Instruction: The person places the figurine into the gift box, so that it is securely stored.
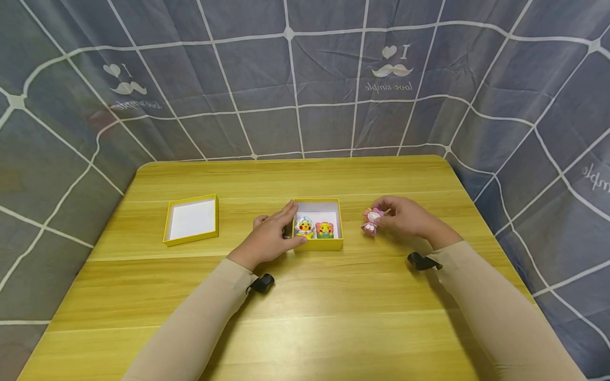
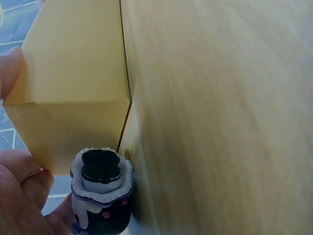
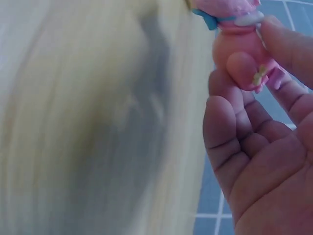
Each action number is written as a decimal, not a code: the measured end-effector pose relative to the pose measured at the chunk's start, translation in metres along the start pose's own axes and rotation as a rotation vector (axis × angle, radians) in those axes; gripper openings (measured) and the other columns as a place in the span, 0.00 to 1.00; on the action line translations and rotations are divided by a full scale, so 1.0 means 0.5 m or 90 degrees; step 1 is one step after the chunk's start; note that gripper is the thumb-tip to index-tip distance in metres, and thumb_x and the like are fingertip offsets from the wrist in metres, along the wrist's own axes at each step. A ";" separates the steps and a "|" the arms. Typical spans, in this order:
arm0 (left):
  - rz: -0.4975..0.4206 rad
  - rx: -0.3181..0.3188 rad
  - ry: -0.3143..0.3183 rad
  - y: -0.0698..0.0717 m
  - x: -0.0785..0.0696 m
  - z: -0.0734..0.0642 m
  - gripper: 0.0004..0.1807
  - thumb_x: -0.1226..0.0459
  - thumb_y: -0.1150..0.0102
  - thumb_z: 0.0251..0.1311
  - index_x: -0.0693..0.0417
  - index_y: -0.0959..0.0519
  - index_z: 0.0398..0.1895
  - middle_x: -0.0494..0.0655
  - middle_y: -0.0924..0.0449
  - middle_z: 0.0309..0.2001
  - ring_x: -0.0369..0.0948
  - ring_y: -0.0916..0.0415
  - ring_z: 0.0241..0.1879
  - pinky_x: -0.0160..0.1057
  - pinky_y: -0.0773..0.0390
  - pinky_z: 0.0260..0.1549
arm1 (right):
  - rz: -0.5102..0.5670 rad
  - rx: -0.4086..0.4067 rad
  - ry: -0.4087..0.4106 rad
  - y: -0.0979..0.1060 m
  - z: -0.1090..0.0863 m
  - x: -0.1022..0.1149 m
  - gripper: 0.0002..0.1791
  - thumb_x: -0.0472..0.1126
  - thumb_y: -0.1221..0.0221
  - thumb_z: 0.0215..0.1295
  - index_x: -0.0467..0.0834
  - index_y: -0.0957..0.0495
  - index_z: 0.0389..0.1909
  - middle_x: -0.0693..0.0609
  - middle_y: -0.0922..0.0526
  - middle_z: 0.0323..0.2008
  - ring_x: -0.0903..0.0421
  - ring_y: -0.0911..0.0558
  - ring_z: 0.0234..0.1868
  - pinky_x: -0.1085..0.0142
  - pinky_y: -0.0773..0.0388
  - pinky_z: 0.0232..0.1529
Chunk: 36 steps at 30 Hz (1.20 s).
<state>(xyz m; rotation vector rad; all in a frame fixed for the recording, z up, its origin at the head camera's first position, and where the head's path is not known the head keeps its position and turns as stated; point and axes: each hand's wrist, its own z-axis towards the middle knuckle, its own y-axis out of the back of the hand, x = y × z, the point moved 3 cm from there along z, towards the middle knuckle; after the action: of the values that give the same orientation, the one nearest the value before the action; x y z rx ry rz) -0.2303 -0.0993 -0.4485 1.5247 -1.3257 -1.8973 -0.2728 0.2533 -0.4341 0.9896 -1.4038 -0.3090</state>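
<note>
My left hand [image 1: 271, 235] holds the left end of an open yellow box [image 1: 324, 245], its thumb at the front wall and its fingers along the left side. Inside, a toy figurine in a white hood [image 1: 305, 226] stands beside one with a pink frill and green body [image 1: 325, 230]. A dark figurine with a white ruffle [image 2: 101, 196] is by the left fingers, outside the box, and mostly hidden in the head view. To the right of the box, my right hand [image 1: 402, 215] pinches a pink figurine [image 3: 242, 54] with a blue bow between thumb and fingers.
A shallow yellow box lid [image 1: 191, 218] with a white inside lies on the wooden table [image 1: 314, 317], left of the left hand. Grey checked curtains [image 1: 329, 79] hang round the table's back and sides. Each wrist wears a small black camera.
</note>
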 end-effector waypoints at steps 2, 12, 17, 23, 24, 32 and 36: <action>-0.002 -0.001 0.001 0.000 0.000 0.000 0.53 0.37 0.37 0.68 0.48 0.49 0.86 0.41 0.56 0.86 0.53 0.42 0.81 0.67 0.52 0.75 | -0.007 -0.020 0.006 0.005 0.003 0.016 0.17 0.37 0.36 0.72 0.40 0.20 0.59 0.42 0.15 0.52 0.50 0.20 0.45 0.60 0.23 0.48; -0.007 -0.005 0.000 0.000 0.002 0.000 0.52 0.38 0.37 0.67 0.48 0.49 0.86 0.40 0.56 0.86 0.52 0.41 0.81 0.66 0.52 0.74 | 0.021 -0.081 0.007 0.019 0.033 0.085 0.18 0.41 0.35 0.73 0.41 0.20 0.61 0.40 0.18 0.58 0.48 0.18 0.43 0.62 0.23 0.43; -0.010 -0.009 -0.002 -0.001 0.002 0.000 0.53 0.38 0.37 0.67 0.48 0.48 0.86 0.41 0.55 0.86 0.53 0.41 0.81 0.66 0.51 0.74 | 0.027 -0.080 0.020 0.012 0.047 0.117 0.19 0.41 0.35 0.73 0.41 0.19 0.61 0.39 0.18 0.60 0.47 0.17 0.45 0.62 0.22 0.44; -0.011 -0.008 -0.002 0.000 0.001 0.000 0.53 0.38 0.37 0.67 0.49 0.48 0.86 0.41 0.55 0.86 0.53 0.41 0.81 0.65 0.51 0.73 | 0.036 -0.075 0.024 -0.004 0.066 0.143 0.19 0.39 0.34 0.72 0.42 0.19 0.61 0.42 0.17 0.59 0.47 0.17 0.45 0.62 0.22 0.45; -0.011 -0.008 -0.003 0.000 0.000 0.000 0.53 0.38 0.36 0.67 0.49 0.48 0.86 0.41 0.55 0.86 0.53 0.41 0.81 0.66 0.51 0.73 | 0.037 -0.075 0.024 -0.006 0.069 0.147 0.19 0.39 0.34 0.72 0.42 0.18 0.61 0.42 0.17 0.59 0.47 0.17 0.46 0.62 0.22 0.45; -0.011 -0.007 0.002 0.000 0.001 0.000 0.53 0.38 0.36 0.66 0.48 0.48 0.86 0.41 0.55 0.86 0.53 0.41 0.81 0.65 0.51 0.73 | 0.038 -0.070 0.040 -0.035 0.093 0.171 0.18 0.40 0.33 0.71 0.43 0.17 0.60 0.43 0.16 0.58 0.46 0.17 0.47 0.59 0.21 0.48; -0.010 -0.005 0.001 -0.001 0.001 0.000 0.53 0.38 0.36 0.66 0.48 0.48 0.86 0.41 0.55 0.86 0.53 0.42 0.81 0.66 0.51 0.73 | 0.030 -0.066 0.045 -0.047 0.100 0.177 0.17 0.41 0.32 0.71 0.44 0.16 0.58 0.44 0.15 0.56 0.47 0.18 0.46 0.60 0.21 0.47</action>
<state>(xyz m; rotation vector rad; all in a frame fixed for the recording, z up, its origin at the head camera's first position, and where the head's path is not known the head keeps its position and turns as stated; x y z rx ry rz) -0.2304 -0.0994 -0.4490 1.5366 -1.3090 -1.9081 -0.2917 0.1570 -0.3984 0.8739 -1.3317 -0.3053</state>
